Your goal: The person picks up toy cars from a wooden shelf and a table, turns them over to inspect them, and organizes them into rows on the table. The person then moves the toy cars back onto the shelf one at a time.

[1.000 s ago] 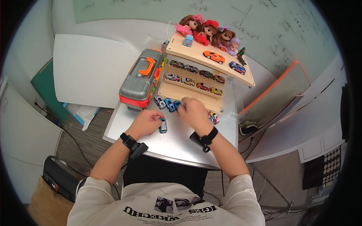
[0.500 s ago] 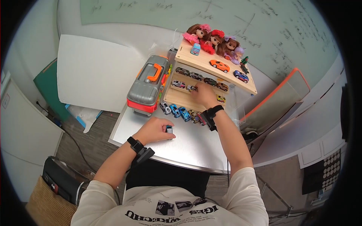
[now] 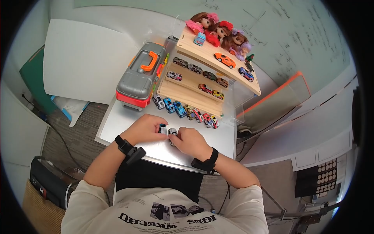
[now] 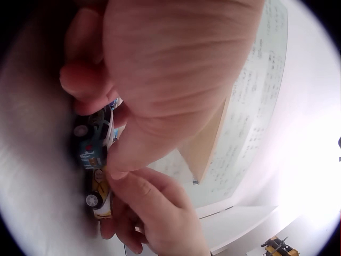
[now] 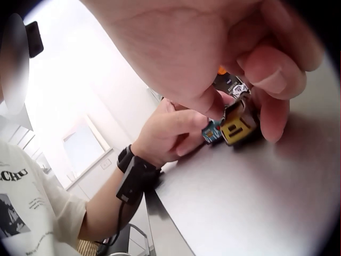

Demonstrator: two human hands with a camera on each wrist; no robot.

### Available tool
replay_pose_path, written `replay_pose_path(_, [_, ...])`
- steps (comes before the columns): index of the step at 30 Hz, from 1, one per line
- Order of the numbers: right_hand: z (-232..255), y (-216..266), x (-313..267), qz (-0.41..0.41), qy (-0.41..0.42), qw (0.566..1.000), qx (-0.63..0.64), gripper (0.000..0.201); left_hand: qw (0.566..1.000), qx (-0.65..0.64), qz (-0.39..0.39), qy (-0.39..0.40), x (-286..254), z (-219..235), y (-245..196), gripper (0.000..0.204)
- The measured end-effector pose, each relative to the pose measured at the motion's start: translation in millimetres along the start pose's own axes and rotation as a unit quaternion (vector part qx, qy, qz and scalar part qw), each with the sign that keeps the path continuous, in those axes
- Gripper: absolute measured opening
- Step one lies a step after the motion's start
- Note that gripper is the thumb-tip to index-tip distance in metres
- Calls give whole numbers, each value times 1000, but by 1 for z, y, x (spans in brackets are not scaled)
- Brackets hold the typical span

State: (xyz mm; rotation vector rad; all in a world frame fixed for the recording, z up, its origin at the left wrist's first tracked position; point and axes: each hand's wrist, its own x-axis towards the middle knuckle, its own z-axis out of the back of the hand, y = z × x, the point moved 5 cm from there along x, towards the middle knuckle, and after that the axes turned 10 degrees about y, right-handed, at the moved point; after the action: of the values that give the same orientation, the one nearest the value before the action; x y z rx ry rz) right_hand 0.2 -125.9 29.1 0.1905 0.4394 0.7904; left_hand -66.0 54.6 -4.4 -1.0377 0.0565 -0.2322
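My left hand (image 3: 145,128) grips a small teal toy car (image 4: 91,146) with a white roof, low over the metal tabletop. Close beside it, my right hand (image 3: 189,142) pinches a yellow-and-white toy car (image 4: 101,200) between thumb and fingers. The two cars stand side by side, almost touching, in both wrist views. Beyond my hands, a slanted row of several toy cars (image 3: 179,109) lines the tabletop in front of the wooden shelf (image 3: 191,93). On the shelf's lower tier, a white toy car (image 3: 174,75) stands left of a gap, with red and yellow cars to the right.
A grey and red toolbox (image 3: 142,74) with an orange handle stands left of the shelf. Dolls (image 3: 222,31), an orange toy car (image 3: 224,60) and a blue one (image 3: 246,74) sit on the shelf top. The metal table's (image 3: 113,130) left edge lies near my left forearm.
My right hand reached to the shelf's lower tier, took the yellow-and-white car and brought it back beside the teal car. My left hand has kept hold of the teal car.
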Motion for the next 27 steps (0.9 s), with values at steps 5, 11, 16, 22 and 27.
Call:
replay_pose_path(5, [71, -23, 45, 48, -207, 977, -28, 25, 999, 31, -44, -3, 0, 1, -3, 44])
replay_pose_path(11, [113, -94, 102, -40, -251, 953, -168, 29, 1000, -14, -27, 2, 1, -1, 3, 44])
replay_pose_path(16, [112, -106, 107, -28, -231, 949, -214, 31, 1000, 7, -26, 4, 0, 0, 1, 44])
replay_pose_path(22, [83, -23, 5, 93, -161, 981, -55, 19, 999, 14, -35, -2, 0, 0, -2, 44])
replay_pose_path(27, [17, -26, -23, 57, -87, 992, -73, 24, 999, 25, -20, -9, 0, 1, -4, 44])
